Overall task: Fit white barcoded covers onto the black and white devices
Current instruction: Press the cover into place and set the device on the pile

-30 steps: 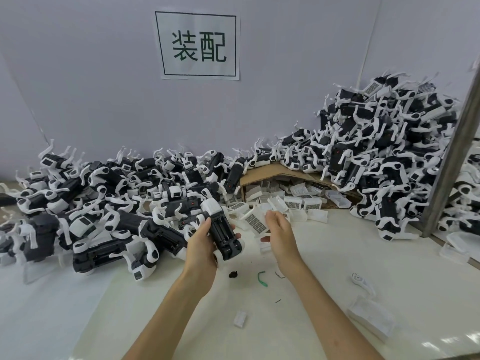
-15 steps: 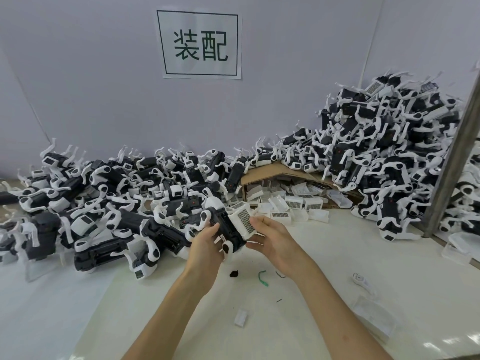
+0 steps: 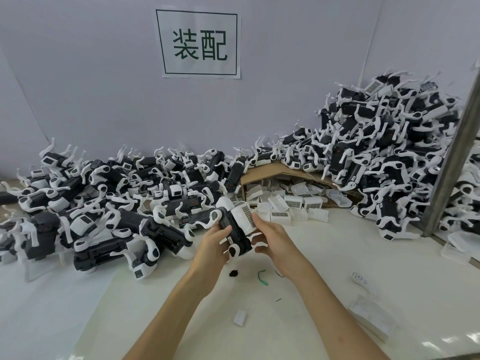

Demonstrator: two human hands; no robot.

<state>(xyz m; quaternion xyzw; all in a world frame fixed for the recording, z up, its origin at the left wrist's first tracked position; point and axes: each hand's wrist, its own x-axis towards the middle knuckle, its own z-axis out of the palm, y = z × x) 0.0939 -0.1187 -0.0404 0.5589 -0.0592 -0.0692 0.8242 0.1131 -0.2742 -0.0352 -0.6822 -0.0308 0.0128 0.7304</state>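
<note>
The left hand [image 3: 211, 246] grips a black and white device [image 3: 231, 233] from its left side, fingers curled round the body. It holds the device above the table with the long axis running away from the person, the far end tipped a little leftward. The right hand [image 3: 272, 239] comes in from the opposite side and pinches a white barcoded cover [image 3: 244, 216]. The cover lies against the device's upper right face toward its far end, barcode outward, its length along the device's. Whether it is seated flush I cannot tell; its near edge seems to stand slightly proud. The cover thus sits just up and right of the left grip, under the right fingertips, so the right hand is placed to press it inward against the bracing left palm. Spare covers [image 3: 293, 202] lie in an open cardboard box [image 3: 262, 171] beyond the right hand
</note>
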